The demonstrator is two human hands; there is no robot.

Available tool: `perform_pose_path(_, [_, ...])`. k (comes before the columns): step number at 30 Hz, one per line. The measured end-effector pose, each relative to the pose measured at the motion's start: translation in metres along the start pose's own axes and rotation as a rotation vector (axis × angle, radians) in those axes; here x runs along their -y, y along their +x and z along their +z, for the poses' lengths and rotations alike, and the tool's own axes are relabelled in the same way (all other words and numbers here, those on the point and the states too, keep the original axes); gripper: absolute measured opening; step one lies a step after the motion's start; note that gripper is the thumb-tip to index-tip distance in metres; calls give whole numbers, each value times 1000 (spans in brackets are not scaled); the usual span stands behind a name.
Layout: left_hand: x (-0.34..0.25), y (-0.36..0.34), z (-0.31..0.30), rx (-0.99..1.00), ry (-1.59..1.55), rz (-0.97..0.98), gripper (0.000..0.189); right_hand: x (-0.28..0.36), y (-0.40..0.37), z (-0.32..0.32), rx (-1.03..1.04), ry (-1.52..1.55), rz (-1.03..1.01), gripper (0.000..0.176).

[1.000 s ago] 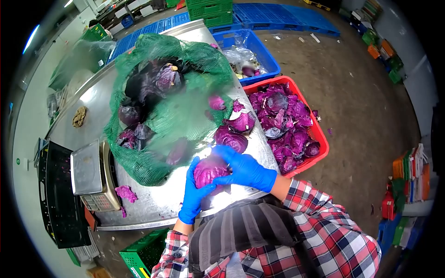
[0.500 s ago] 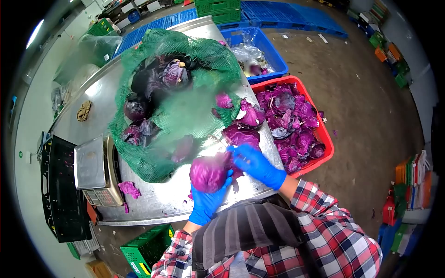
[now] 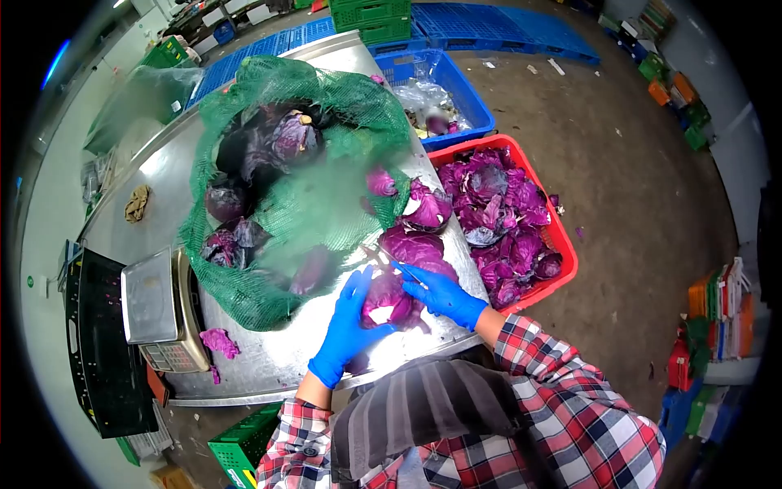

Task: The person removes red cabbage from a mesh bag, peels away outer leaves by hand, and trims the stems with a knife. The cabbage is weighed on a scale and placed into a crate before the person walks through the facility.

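My left hand (image 3: 346, 326), in a blue glove, is wrapped round the left side of a purple cabbage (image 3: 387, 300) with a pale cut patch, low over the metal table. At the cabbage's upper right, my right hand (image 3: 444, 293), also gloved in blue, is closed on a small knife (image 3: 409, 275); its thin blade points up and left and is partly blurred. More purple cabbages (image 3: 425, 205) lie just beyond my hands. A green mesh sack (image 3: 244, 297), spread open on the left, has several darker cabbages (image 3: 295, 137) in it.
A red crate (image 3: 562, 244) full of purple leaves stands against the table's right side. Behind it is a blue crate (image 3: 481, 122) with plastic and scraps. A scale (image 3: 167, 306) and a torn leaf (image 3: 218, 342) are on the metal table (image 3: 269, 379). Below sits a green crate (image 3: 244, 440).
The cabbage in my left hand has turned, and its pale cut patch now shows. My right hand has come down closer to it. The camera view has shifted slightly.
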State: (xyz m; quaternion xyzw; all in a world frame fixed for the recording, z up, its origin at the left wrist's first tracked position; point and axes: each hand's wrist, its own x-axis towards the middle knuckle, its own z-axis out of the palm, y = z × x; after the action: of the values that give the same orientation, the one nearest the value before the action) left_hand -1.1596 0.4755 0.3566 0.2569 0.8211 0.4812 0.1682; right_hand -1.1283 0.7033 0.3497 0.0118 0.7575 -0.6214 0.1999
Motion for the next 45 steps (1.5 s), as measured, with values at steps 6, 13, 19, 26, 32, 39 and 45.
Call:
perform_pose_path(6, [-16, 15, 35, -107, -434, -131, 105, -16, -9, 4, -109, -305, -220, 62])
perform_pose_path(13, [-45, 29, 27, -103, -255, -157, 81, 4, -22, 8, -114, -441, -79, 65])
perform_pose_path(19, [-32, 14, 52, -227, 101, -157, 95, -27, 3, -14, -121, -236, 118, 53])
perform_pose_path(26, [22, -9, 56, -177, -198, -90, 116, -10, 2, -6, -56, 366, 185, 68])
perform_pose_path(32, [17, -11, 35, -33, -474, -114, 121, 15, -3, -3, 33, 251, 183, 55])
perform_pose_path(39, [18, -11, 35, -26, -340, -57, 118, -37, 21, -8, -85, 209, 225, 42])
perform_pose_path(45, [24, -23, 49, -232, -175, -103, 117, -66, 38, -15, -98, 241, 226, 50])
